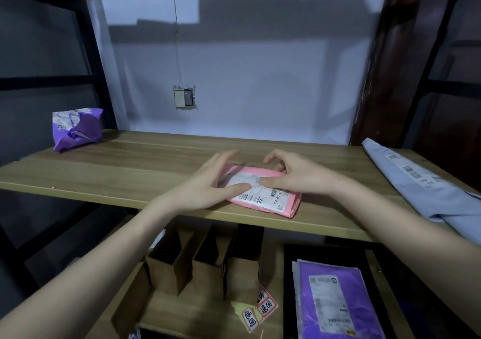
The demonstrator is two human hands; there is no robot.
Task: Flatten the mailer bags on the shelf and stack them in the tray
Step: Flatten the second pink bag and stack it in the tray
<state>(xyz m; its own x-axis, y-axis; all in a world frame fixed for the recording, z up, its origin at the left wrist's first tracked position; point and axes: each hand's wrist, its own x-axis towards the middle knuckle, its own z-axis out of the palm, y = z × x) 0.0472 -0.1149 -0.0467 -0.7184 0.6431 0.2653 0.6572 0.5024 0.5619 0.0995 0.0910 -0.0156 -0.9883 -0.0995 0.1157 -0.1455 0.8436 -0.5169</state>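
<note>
Pink mailer bag (270, 195) sits on the wooden shelf (130, 161) near its front edge, right under both hands, white shipping label w/ barcodes facing up. Left hand (208, 186) lies over the bag's left part, fingers straight and slightly spread, thumb pressing down on the label; it's flat on the bag, not gripping. Right hand (294, 173) is on the bag's far right part, thumb tip down on the label beside the left thumb, fingers arched over the far edge; can't tell if they pinch that edge or just press it. Bag still looks a bit puffy at the near right corner. Well off to the left of the left hand, at the back of the shelf, a crumpled purple mailer bag (76, 129) stands in a lump. To the right of the right hand, a pale blue mailer bag (416, 182) lies long and loosely rolled. Below the right forearm, on the lower level, the black tray (289, 286) already holds a flat purple bag (335, 302) on top of its stack. Below the left forearm: brown cardboard boxes (197, 258), open.
</note>
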